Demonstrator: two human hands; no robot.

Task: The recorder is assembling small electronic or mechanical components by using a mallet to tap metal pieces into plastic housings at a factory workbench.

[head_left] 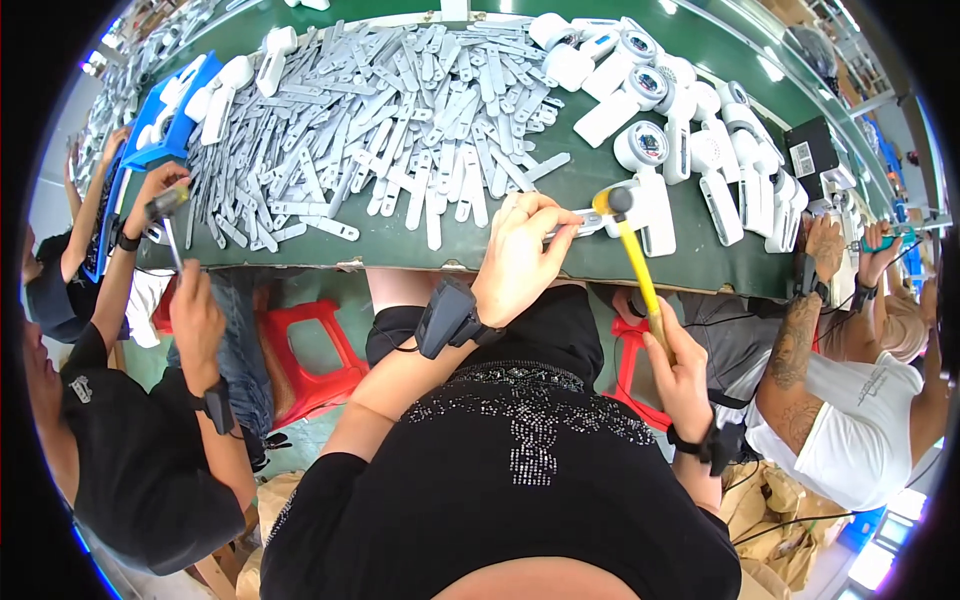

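My left hand is at the table's near edge, its fingers pinched on a flat grey strip. The strip's far end meets a white part by the hammer head; whether it is fitted in there I cannot tell. My right hand is wrapped round the wooden lower grip of a hammer with a yellow shaft. Its black and yellow head is over the end of the strip. Just right of the head lies a white handled device with a round top. How firmly the head touches anything is unclear.
A wide heap of grey strips covers the green table ahead. Several white round-headed devices crowd the right. A blue tray is far left. Co-workers sit either side; the left one holds a hammer. Red stools stand below.
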